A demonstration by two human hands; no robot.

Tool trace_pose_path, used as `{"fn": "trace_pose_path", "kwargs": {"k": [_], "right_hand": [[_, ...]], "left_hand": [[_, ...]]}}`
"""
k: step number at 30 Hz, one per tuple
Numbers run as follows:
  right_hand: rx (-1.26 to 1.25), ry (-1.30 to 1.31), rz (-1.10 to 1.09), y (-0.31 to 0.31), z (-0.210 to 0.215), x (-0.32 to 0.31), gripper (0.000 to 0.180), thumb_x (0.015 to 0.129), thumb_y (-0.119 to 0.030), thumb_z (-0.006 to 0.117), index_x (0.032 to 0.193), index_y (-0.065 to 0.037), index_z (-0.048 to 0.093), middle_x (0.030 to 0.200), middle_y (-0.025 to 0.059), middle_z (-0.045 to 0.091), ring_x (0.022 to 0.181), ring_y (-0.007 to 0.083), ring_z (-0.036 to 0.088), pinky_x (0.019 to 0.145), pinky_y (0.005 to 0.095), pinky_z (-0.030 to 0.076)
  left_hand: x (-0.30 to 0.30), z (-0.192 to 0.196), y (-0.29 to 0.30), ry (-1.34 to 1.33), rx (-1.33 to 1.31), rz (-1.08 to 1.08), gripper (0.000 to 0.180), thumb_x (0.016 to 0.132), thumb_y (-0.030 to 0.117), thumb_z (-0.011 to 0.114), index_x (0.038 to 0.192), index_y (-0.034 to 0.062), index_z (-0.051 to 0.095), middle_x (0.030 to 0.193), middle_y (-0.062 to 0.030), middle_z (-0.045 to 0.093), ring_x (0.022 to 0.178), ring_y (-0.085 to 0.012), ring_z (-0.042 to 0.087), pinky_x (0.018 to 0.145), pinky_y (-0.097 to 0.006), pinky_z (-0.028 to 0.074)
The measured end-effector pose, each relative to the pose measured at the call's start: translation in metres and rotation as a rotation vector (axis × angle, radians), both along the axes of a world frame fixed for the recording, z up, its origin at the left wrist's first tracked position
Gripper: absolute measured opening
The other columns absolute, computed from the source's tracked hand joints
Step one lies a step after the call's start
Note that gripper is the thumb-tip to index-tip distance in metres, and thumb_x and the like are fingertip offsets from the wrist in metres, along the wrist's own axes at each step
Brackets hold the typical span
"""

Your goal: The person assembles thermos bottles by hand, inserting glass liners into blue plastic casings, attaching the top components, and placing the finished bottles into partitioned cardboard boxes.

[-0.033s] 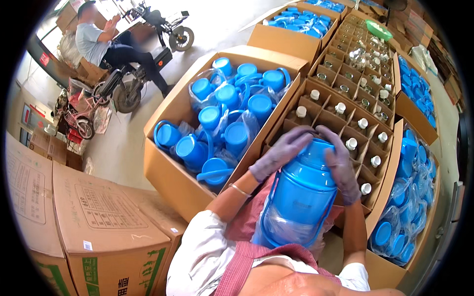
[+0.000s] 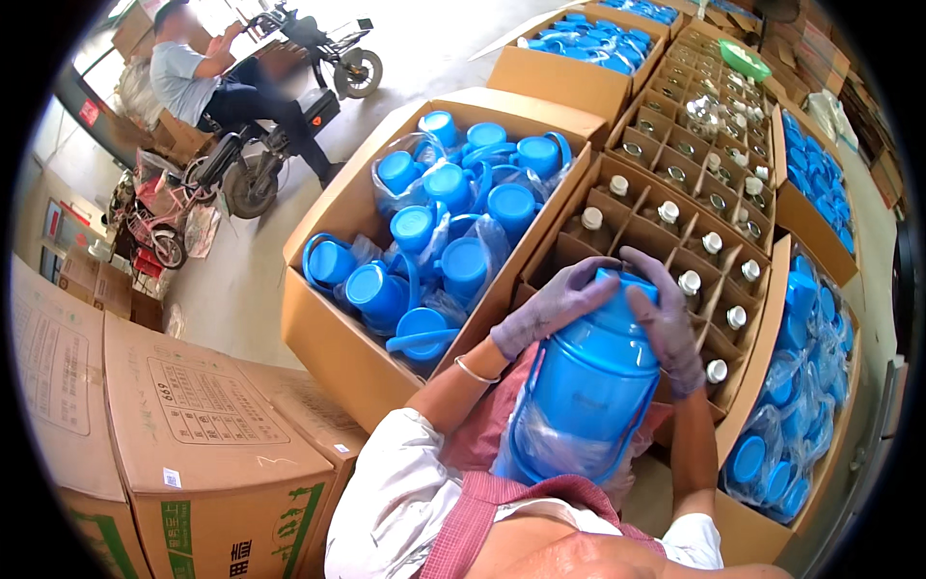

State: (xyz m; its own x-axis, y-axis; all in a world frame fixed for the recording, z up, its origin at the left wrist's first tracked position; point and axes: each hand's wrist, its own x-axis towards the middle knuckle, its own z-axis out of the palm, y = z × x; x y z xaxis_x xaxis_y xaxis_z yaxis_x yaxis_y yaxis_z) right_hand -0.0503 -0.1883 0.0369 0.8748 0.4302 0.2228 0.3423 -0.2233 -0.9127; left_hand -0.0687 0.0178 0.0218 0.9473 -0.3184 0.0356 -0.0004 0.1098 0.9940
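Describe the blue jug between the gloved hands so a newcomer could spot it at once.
Find the divided carton of white-capped bottles, then follow it to its near end. There a purple-gloved left hand and right hand cup the top of a large blue jug. Unlike the boxed blue jugs on either side, this one is unboxed and held in two hands.

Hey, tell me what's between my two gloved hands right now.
In the head view, the blue jug is there: its top lies between the left hand and the right hand.
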Motion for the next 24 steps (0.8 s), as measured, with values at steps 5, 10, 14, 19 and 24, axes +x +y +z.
{"fn": "trace_pose_path", "kwargs": {"k": [5,10,14,19,24], "right_hand": [[0.223,0.172,-0.188,-0.029,-0.049,0.034,0.054,0.097,-0.026,0.057,0.14,0.004,0.047,0.127,0.0168,0.058,0.117,0.0217,0.055,0.102,0.0334,0.042],[-0.029,0.236,-0.012,-0.053,-0.06,0.049,0.061,0.097,-0.038,0.061,0.139,0.004,0.046,0.117,0.0103,0.063,0.106,0.0166,0.061,0.087,0.0299,0.051],[0.293,0.353,0.111,0.016,-0.026,0.017,0.07,0.102,-0.048,0.045,0.145,0.006,0.036,0.139,0.0192,0.051,0.13,0.025,0.048,0.11,0.0368,0.036],[0.058,0.029,0.167,0.02,-0.043,0.102,0.069,0.097,-0.05,0.054,0.143,0.0,0.044,0.14,0.015,0.051,0.131,0.0229,0.047,0.109,0.0368,0.038],[-0.307,-0.008,-0.149,0.024,-0.127,0.213,0.071,0.089,-0.051,0.065,0.14,-0.004,0.05,0.141,0.0235,0.049,0.132,0.036,0.047,0.112,0.0405,0.035]], "left_hand": [[0.013,-0.007,0.034,-0.128,-0.206,0.203,0.042,0.099,0.024,0.056,0.133,-0.0007,0.053,0.116,-0.0103,0.064,0.108,-0.0168,0.06,0.097,-0.032,0.047],[0.012,0.004,0.048,-0.034,-0.074,0.067,0.053,0.095,0.026,0.063,0.139,0.0004,0.048,0.113,-0.0078,0.063,0.101,-0.0113,0.058,0.086,-0.025,0.049],[0.015,0.021,0.035,0.065,-0.136,-0.028,0.074,0.085,0.03,0.071,0.147,0.0022,0.04,0.131,-0.0123,0.058,0.112,-0.0139,0.058,0.095,-0.028,0.047],[0.034,0.013,0.053,0.056,0.075,-0.024,0.049,0.077,0.033,0.076,0.11,-0.0015,0.066,0.12,-0.0101,0.064,0.103,-0.0162,0.061,0.091,-0.03,0.05],[0.028,0.035,0.028,-0.354,0.587,0.51,0.037,0.074,0.028,0.082,0.09,-0.0003,0.065,0.097,-0.0127,0.059,0.086,-0.0227,0.058,0.074,-0.033,0.047]]}}
